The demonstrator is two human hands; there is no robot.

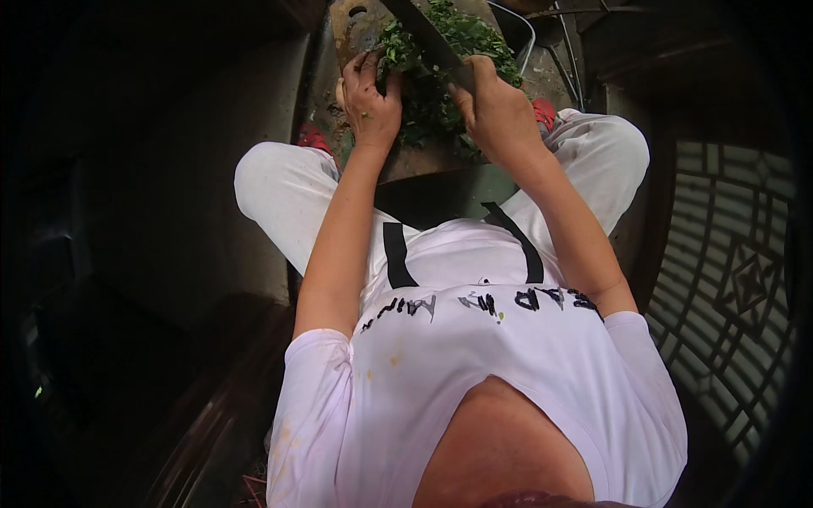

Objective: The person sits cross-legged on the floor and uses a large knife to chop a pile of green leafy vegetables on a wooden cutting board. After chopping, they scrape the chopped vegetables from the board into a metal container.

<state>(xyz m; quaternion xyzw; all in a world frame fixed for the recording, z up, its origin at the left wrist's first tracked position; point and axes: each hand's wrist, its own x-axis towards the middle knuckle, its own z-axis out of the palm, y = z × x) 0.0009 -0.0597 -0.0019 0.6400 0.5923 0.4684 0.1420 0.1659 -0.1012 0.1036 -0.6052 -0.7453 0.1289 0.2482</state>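
Note:
A heap of chopped leafy greens (473, 38) covers much of a worn wooden cutting board (416, 166) in front of me. My right hand (502, 111) grips the handle end of a large knife. Its dark, broad blade (422, 30) slants up and left over the heap and runs out of the top of the picture. At the heap's left edge, my left hand (373, 105) has its fingers and thumb around some of the greens. Bits of leaf stick to the back of that hand.
My knees in white trousers (282, 190) flank the board, with red shoes (312, 138) beside it. A green surface (483, 190) shows below the board's near edge. Thin metal rods (567, 57) stand at the upper right. A patterned lattice panel (730, 273) lies at the far right.

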